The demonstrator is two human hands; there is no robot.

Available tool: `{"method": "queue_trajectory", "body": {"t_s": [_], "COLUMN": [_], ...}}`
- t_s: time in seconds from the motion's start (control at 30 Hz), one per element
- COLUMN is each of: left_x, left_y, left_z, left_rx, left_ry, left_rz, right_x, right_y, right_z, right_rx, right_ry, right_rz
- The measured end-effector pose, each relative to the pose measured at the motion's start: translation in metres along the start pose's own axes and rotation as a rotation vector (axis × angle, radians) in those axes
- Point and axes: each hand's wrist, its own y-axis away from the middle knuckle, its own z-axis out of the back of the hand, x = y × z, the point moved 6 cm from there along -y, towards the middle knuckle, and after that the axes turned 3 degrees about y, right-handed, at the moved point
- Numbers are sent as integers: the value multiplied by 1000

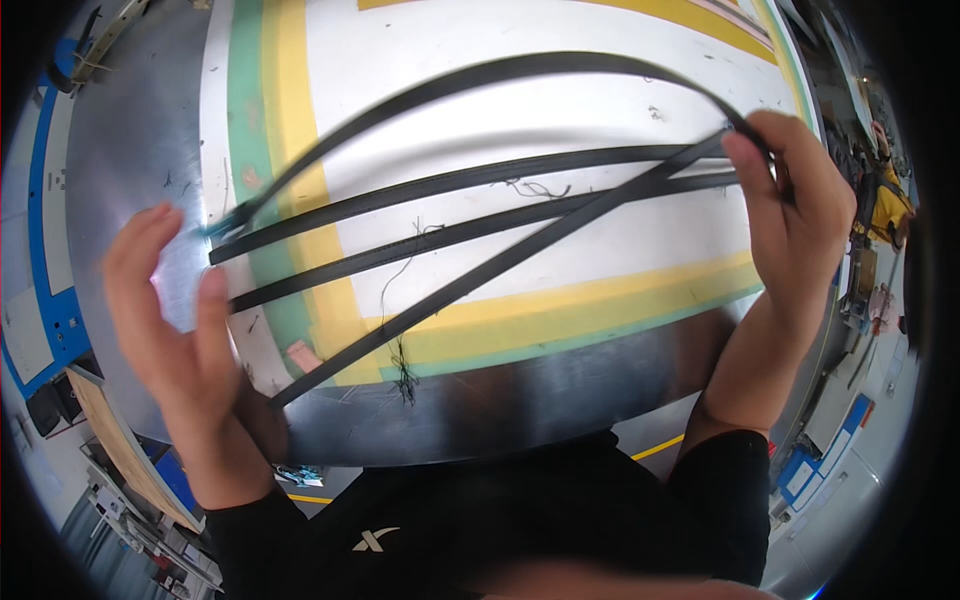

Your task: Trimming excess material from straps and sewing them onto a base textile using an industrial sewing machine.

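Note:
My right hand pinches a long black strap between thumb and fingers at the board's right side. From that pinch the strap arches up and over to the left, ending beside a blurred teal piece that I cannot make out. Another black length slants from the right hand down to the left wrist. Two more black straps lie side by side across the white board. At the left, my left hand is open, thumb and fingers apart, near the straps' left ends; nothing shows in it.
Yellow and green tape borders the board, which lies on a shiny metal table. Loose black threads and a pink scrap lie about. Left stands a blue-edged panel; at right, a yellow item among clutter.

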Motion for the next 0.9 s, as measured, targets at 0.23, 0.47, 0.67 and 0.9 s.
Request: {"method": "queue_trajectory", "body": {"t_s": [0.23, 0.47, 0.67, 0.9], "left_x": [-75, -34, -41, -112], "left_y": [1, -8, -10, -50], "left_z": [-62, -63, -41, 27], "left_rx": [567, 690, 671, -345], "left_ry": [-38, -94, -296, -664], "left_rz": [-102, 176, 187, -353], "right_x": [-37, -55, -40, -45], "right_y": [1, 16, 19, 6], "right_z": [-37, -62, -63, -25], "right_rx": [502, 395, 461, 195], "right_ry": [-208, -261, -34, -260], "right_rz": [-146, 2, 6, -217]}}
